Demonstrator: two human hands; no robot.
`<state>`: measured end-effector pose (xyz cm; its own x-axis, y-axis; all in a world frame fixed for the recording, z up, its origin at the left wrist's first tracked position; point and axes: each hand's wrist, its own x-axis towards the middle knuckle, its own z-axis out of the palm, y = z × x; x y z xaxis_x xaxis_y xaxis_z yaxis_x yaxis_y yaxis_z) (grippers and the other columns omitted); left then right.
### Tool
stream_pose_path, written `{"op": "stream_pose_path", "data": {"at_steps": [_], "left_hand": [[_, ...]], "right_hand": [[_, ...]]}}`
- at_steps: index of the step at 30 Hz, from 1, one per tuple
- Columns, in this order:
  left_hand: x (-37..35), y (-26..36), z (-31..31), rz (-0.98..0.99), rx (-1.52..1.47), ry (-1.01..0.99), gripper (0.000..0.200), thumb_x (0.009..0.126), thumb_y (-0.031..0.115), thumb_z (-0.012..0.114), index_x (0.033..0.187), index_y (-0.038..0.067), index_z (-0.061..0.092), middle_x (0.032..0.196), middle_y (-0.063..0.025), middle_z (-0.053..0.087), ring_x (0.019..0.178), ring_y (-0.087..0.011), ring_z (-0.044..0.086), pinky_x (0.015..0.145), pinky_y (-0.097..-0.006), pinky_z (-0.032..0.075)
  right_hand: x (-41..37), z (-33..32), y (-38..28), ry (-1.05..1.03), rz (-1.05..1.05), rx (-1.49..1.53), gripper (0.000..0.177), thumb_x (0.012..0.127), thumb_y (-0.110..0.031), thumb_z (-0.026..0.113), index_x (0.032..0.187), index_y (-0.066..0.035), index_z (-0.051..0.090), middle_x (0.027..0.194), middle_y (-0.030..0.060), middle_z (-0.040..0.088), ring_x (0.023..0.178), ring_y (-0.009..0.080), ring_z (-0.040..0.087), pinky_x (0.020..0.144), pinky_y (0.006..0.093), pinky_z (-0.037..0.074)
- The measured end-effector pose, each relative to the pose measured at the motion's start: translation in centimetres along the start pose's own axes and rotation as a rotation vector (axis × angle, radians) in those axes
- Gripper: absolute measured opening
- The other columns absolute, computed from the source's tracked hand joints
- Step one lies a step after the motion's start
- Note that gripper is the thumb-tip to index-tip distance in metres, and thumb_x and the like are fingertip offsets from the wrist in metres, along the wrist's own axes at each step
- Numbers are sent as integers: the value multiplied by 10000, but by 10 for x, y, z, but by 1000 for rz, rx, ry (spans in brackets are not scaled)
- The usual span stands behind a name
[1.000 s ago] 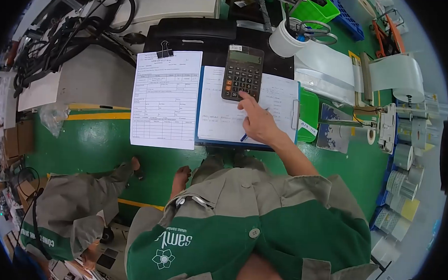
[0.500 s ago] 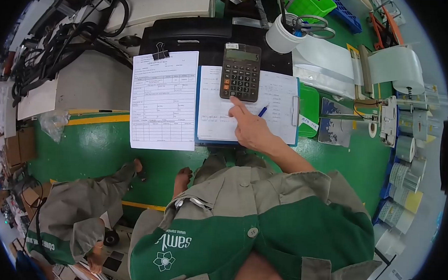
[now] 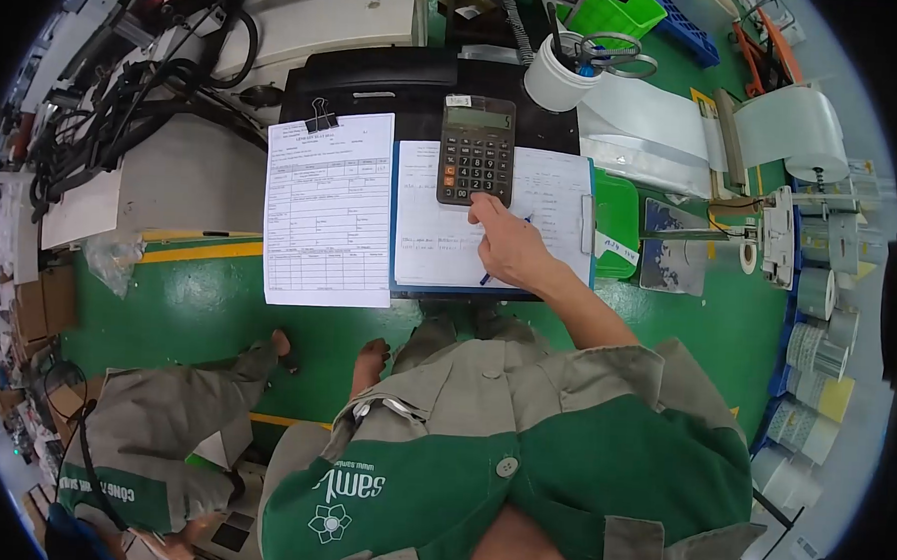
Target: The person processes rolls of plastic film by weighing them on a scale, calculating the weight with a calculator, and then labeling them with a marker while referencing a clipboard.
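My right hand (image 3: pixel 515 251) reaches over the clipboard (image 3: pixel 592 271), index finger stretched to the bottom keys of a dark calculator (image 3: pixel 479 156). The calculator lies at the top of the clipped, written sheet (image 3: pixel 434 264), and its display shows a digit. A blue pen (image 3: pixel 487 279) slants beneath the hand, both ends showing on the paper. To the left of the clipboard lies a stack of printed forms (image 3: pixel 328 225), held by a black binder clip (image 3: pixel 321 121). Low beside my left leg, off the desk, my left hand (image 3: pixel 372 356) hangs with its fingers curled.
A white cup (image 3: pixel 559 82) with scissors and pens stands at the desk's back right. Plastic film rolls (image 3: pixel 800 130) and a green bin (image 3: pixel 617 202) are to the right. Black cables (image 3: pixel 125 131) crowd the left. Another person (image 3: pixel 152 417) is at lower left.
My right hand has shifted slightly right along the calculator's bottom row, so more of the pen shows. The view has tilted a little. At lower left the other person's arm has moved.
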<state>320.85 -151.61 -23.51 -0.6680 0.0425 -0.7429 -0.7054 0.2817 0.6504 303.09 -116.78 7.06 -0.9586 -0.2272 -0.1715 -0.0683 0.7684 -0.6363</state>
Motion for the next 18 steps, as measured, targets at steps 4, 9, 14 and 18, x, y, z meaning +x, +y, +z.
{"op": "stream_pose_path", "data": {"at_steps": [4, 9, 14, 18], "left_hand": [[-10, 22, 1, -242, -103, 44, 354, 841, 297, 521, 1060, 19, 523, 960, -86, 595, 812, -181, 558, 640, -307, 418], [-10, -15, -10, -113, 176, -54, 507, 858, 374, 499, 1184, -13, 537, 1084, -121, 631, 936, -219, 604, 728, -334, 459], [-30, 24, 1, -211, 41, 49, 489, 865, 366, 496, 1175, -9, 542, 1095, -129, 631, 937, -226, 609, 721, -339, 465], [-18, 11, -6, -64, 270, -97, 490, 862, 357, 515, 1204, 6, 523, 1079, -119, 627, 916, -215, 599, 710, -323, 452]], "right_hand": [[6, 2, -3, 67, -24, -3, 292, 738, 23, 455, 1017, -52, 414, 1341, 206, 389, 1008, 410, 540, 767, 475, 469], [9, 5, -5, -15, 42, -62, 305, 746, 8, 460, 1042, -54, 419, 1359, 211, 364, 975, 431, 544, 763, 493, 459], [3, 1, -6, 19, -21, 104, 333, 734, 16, 449, 1060, -41, 412, 1216, 209, 437, 954, 429, 533, 777, 488, 432], [-19, 7, -6, 9, -118, 206, 323, 720, 39, 426, 1029, -49, 407, 1016, 202, 507, 879, 424, 535, 710, 492, 410]]}}
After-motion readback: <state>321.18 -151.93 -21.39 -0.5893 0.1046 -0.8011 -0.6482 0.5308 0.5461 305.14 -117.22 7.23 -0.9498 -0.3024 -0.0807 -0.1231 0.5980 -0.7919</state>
